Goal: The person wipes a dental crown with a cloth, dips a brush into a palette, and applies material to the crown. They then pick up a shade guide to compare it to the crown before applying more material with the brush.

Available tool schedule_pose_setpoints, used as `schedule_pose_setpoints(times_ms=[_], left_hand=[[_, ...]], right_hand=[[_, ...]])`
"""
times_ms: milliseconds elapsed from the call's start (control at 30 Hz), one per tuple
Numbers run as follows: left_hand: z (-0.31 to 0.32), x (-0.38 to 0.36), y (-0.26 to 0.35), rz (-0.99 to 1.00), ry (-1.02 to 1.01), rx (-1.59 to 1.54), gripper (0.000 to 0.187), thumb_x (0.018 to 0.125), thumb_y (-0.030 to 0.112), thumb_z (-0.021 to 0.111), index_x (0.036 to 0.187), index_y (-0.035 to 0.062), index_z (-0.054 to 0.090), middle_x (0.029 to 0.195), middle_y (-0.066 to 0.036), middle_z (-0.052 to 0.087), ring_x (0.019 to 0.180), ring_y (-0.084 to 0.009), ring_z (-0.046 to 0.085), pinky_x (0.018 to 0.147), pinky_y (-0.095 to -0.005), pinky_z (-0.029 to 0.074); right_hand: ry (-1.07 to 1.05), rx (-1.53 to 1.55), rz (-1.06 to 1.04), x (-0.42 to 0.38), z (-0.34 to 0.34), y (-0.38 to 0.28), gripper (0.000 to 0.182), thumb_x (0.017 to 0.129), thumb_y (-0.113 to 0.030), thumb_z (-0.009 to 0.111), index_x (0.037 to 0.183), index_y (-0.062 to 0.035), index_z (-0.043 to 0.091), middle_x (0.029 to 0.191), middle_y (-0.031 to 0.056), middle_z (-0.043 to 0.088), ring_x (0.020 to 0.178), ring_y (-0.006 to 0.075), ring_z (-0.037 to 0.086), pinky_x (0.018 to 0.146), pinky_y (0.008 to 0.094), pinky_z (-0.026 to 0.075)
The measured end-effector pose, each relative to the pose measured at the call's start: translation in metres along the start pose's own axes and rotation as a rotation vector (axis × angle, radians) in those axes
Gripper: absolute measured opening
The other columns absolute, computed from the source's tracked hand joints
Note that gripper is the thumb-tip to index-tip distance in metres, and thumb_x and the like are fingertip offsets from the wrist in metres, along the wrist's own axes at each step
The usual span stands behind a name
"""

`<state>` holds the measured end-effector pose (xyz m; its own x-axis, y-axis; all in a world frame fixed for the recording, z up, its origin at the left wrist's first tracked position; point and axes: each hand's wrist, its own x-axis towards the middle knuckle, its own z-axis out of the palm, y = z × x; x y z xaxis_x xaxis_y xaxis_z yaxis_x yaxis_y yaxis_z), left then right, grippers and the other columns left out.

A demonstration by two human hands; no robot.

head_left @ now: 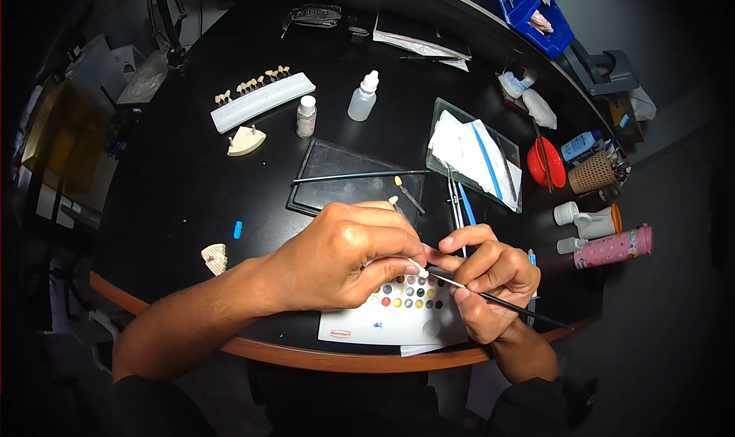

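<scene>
My left hand [352, 249] pinches a small white piece [421, 270] between thumb and fingers. My right hand [490, 280] is closed around a thin dark brush [521, 310], whose tip points left at the white piece. Both hands are close together over a white palette [383, 326] with several round coloured wells, partly covered by the hands. Behind them lies a black rectangular tray [344, 184] with another dark brush [360, 176] across it. A small tooth-shaped piece on a stick [409, 194] rests at its right side.
A glass plate with white tissue [459, 146] lies behind my right hand. Further back stand a dropper bottle [363, 96], a small bottle [306, 117] and a white rack [264, 102]. At right are a red bowl [545, 163] and a pink bottle [612, 247].
</scene>
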<state>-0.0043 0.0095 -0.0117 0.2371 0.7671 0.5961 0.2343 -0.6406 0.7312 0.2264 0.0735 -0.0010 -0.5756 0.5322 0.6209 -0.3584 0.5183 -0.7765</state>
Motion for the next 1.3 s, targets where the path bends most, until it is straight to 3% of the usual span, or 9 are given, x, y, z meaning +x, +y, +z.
schedule_pose_setpoints(times_ms=[1300], left_hand=[[0.0011, -0.0009, -0.0012, 0.004, 0.007, 0.0, 0.013, 0.082, 0.0, 0.08, 0.095, 0.0016, 0.078, 0.09, -0.01, 0.077, 0.082, -0.0225, 0.074, 0.069, -0.0319, 0.059]], right_hand=[[-0.03, -0.049, -0.027, 0.0014, -0.001, -0.0002, 0.016, 0.073, 0.008, 0.067, 0.072, -0.0014, 0.054, 0.07, 0.0122, 0.065, 0.101, 0.0372, 0.074, 0.085, 0.0483, 0.067]])
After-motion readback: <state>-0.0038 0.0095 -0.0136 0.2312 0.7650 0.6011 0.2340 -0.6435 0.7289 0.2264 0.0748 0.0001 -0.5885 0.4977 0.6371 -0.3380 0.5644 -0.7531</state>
